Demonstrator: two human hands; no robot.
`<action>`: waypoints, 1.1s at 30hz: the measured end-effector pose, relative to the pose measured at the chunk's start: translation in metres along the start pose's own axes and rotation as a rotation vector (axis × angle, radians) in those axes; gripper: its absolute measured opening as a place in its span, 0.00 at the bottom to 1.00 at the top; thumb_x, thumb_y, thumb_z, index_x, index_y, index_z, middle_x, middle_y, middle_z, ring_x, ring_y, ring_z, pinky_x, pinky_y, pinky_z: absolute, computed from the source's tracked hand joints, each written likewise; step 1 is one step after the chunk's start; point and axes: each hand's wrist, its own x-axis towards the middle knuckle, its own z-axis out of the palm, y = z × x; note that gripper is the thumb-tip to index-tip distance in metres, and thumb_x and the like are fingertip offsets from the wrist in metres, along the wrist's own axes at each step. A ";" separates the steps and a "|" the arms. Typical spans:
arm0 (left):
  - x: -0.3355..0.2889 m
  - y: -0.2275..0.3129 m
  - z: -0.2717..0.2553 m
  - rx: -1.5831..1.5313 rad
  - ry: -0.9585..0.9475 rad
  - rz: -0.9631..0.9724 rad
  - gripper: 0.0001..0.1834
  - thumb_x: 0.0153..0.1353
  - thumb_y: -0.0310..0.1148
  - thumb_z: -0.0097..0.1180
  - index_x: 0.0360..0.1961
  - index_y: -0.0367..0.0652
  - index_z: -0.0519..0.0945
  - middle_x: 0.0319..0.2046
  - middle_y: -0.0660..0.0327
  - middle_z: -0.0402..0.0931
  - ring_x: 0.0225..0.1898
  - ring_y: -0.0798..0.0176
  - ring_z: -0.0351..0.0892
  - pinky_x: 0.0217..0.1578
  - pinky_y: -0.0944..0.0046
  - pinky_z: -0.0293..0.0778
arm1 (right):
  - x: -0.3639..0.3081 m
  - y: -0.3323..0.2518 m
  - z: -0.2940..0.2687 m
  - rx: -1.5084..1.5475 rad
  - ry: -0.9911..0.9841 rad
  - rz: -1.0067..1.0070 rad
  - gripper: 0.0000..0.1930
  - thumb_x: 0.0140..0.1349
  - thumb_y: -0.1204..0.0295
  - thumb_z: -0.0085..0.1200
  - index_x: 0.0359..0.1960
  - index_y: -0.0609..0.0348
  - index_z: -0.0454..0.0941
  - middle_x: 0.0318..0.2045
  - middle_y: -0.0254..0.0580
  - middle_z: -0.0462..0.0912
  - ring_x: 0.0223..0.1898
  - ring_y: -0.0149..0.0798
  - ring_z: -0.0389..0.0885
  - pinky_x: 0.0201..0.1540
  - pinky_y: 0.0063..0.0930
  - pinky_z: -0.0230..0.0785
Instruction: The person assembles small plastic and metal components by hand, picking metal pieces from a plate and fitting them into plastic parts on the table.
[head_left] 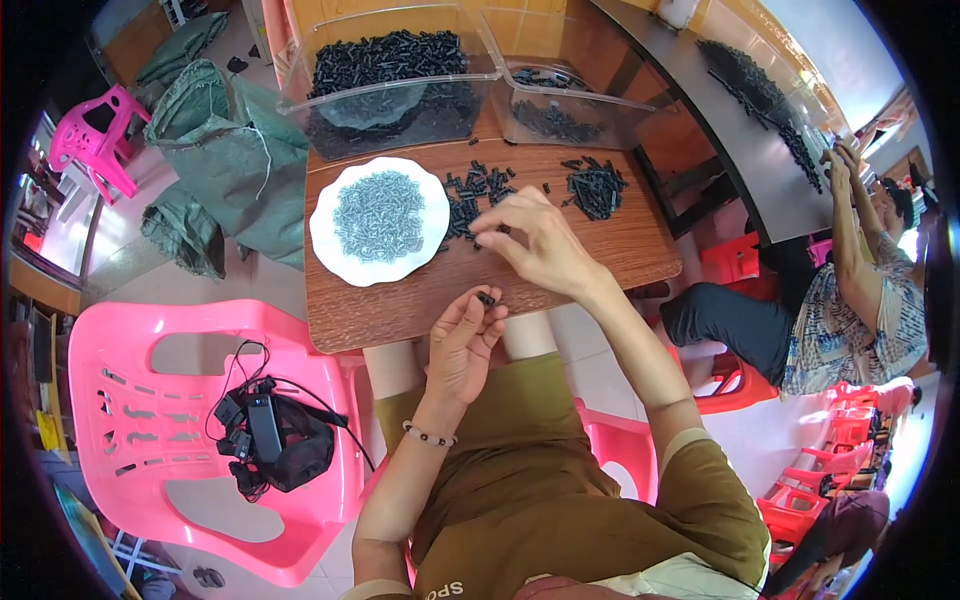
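My left hand [465, 340] is raised in front of the table's near edge, its fingertips closed on a small black tubular piece [486, 299]. Over the table, my right hand [540, 245] bends down in a pinch at the edge of a loose heap of black pieces [463, 205]; whatever lies between its fingertips is too small to make out. Left of that heap, a white scalloped plate [325, 255] holds many tiny clear pieces [380, 215]. A second, denser pile of black pieces [596, 190] lies to the right, beyond my right hand.
At the table's [400, 315] back stand a clear bin [390, 85] full of black pieces and another bin [570, 105] with fewer. A pink chair [130, 330] with black cables and a pouch is at left, near green sacks [215, 150]. A co-worker [850, 300] sits right.
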 end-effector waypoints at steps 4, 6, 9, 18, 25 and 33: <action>0.000 0.000 0.000 -0.003 0.003 -0.003 0.12 0.64 0.32 0.54 0.46 0.39 0.77 0.43 0.59 0.79 0.39 0.68 0.80 0.39 0.70 0.78 | 0.034 0.005 0.023 -0.033 -0.025 -0.111 0.06 0.55 0.72 0.58 0.34 0.56 0.82 0.31 0.41 0.81 0.38 0.46 0.73 0.45 0.36 0.64; 0.001 0.000 -0.003 -0.015 0.017 -0.008 0.12 0.64 0.33 0.55 0.46 0.40 0.77 0.42 0.58 0.80 0.38 0.67 0.80 0.39 0.70 0.78 | 0.046 0.004 0.038 -0.069 -0.063 -0.055 0.08 0.53 0.71 0.59 0.36 0.56 0.82 0.31 0.43 0.81 0.38 0.48 0.73 0.45 0.37 0.64; 0.000 0.000 -0.003 -0.029 0.011 0.001 0.12 0.64 0.33 0.55 0.46 0.40 0.77 0.41 0.58 0.80 0.38 0.67 0.80 0.39 0.70 0.78 | 0.059 0.002 0.059 -0.158 -0.144 -0.052 0.12 0.49 0.70 0.61 0.37 0.54 0.83 0.30 0.42 0.82 0.39 0.49 0.74 0.45 0.37 0.65; -0.002 -0.003 0.002 0.053 -0.003 -0.004 0.12 0.65 0.32 0.53 0.46 0.38 0.76 0.40 0.58 0.80 0.38 0.66 0.80 0.41 0.69 0.77 | 0.065 0.010 0.084 -0.244 -0.236 -0.041 0.07 0.49 0.70 0.61 0.31 0.53 0.83 0.29 0.41 0.83 0.40 0.47 0.75 0.47 0.40 0.65; 0.000 -0.002 -0.003 -0.005 -0.006 -0.028 0.11 0.65 0.32 0.52 0.45 0.39 0.75 0.39 0.58 0.79 0.38 0.65 0.80 0.40 0.68 0.77 | 0.066 0.012 0.086 -0.183 -0.210 -0.019 0.07 0.50 0.71 0.61 0.31 0.53 0.83 0.28 0.39 0.82 0.40 0.47 0.74 0.47 0.40 0.65; 0.001 -0.003 -0.003 -0.113 0.004 -0.047 0.10 0.64 0.33 0.53 0.44 0.40 0.75 0.35 0.62 0.77 0.35 0.68 0.77 0.38 0.70 0.75 | 0.070 0.014 0.091 -0.188 -0.264 -0.064 0.04 0.50 0.71 0.60 0.27 0.54 0.82 0.26 0.40 0.81 0.39 0.48 0.75 0.45 0.40 0.65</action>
